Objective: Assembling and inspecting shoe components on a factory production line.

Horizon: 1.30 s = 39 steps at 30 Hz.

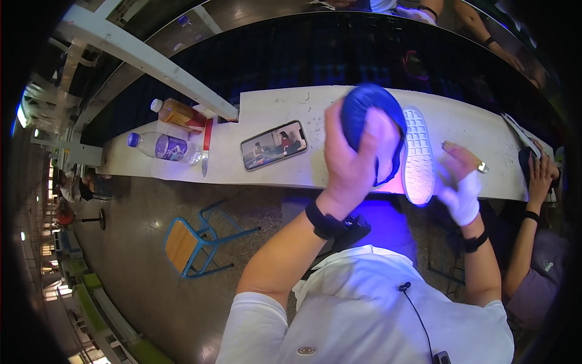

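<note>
My left hand (pixel 357 151) is closed around a dark blue shoe upper (pixel 371 109), raised over the front part of the bench; its opening faces right. Just right of it is a white shoe sole (pixel 418 155), patterned side up, its lower end reaching past the bench's front edge. My right hand (pixel 464 188), partly covered by a white glove, is to the right of the sole, with fingers apart and somewhat blurred. A narrow gap shows between this hand and the sole. Purple-blue light falls around the sole and my right hand.
On the white bench (pixel 327 97) lie a phone (pixel 274 145) showing a video, a clear bottle (pixel 163 147) and an amber drink bottle (pixel 179 115). A blue-framed stool (pixel 194 242) stands lower left. Beyond runs a dark belt (pixel 273 60). Another person's hand (pixel 539 176) is at right.
</note>
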Available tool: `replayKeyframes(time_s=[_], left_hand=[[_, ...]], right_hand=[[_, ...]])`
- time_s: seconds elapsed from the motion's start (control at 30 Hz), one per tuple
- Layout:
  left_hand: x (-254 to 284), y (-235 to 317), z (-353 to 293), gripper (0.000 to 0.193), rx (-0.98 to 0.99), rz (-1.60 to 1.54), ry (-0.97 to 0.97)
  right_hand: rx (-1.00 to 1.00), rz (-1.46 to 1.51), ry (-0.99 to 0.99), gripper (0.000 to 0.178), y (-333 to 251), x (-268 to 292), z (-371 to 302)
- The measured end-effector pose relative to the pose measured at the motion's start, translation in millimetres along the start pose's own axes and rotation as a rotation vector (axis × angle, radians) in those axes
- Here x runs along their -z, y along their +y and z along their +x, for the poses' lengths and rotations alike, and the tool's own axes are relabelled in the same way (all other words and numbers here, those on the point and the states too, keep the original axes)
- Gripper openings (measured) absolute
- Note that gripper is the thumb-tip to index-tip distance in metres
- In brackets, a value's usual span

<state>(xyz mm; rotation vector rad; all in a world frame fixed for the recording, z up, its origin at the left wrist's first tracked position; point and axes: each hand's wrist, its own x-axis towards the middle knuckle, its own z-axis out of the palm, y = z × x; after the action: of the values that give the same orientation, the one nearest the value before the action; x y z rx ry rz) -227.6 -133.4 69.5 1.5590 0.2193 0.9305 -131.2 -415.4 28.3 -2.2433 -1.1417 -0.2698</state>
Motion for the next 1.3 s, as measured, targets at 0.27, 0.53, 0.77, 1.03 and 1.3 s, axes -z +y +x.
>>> replayKeyframes(time_s=[0.27,0.53,0.77,1.03,1.3], left_hand=[[17.6,-1.3,-37.1,0.056,-0.291,0.08,-0.49],[12.7,-0.8,-46.0,0.054,-0.236,0.028,-0.371],[4.0,4.3,-57.9,0.045,-0.115,-0.163,-0.307],[8.8,16.6,-47.2,0.041,-0.412,0.083,-0.407],[34.5,48.0,-62.7,0.011,-0.14,0.113,-0.482]], right_hand=[[0.223,0.037,-0.007,0.014,-28.4,9.1,4.1],[-0.476,0.523,-0.037,0.022,-57.6,83.5,27.5],[-0.364,1.055,0.295,0.061,-45.9,19.2,26.6],[-0.166,1.212,0.012,0.046,-80.1,15.9,27.6],[-0.216,1.366,0.047,0.04,-111.7,-7.1,26.8]])
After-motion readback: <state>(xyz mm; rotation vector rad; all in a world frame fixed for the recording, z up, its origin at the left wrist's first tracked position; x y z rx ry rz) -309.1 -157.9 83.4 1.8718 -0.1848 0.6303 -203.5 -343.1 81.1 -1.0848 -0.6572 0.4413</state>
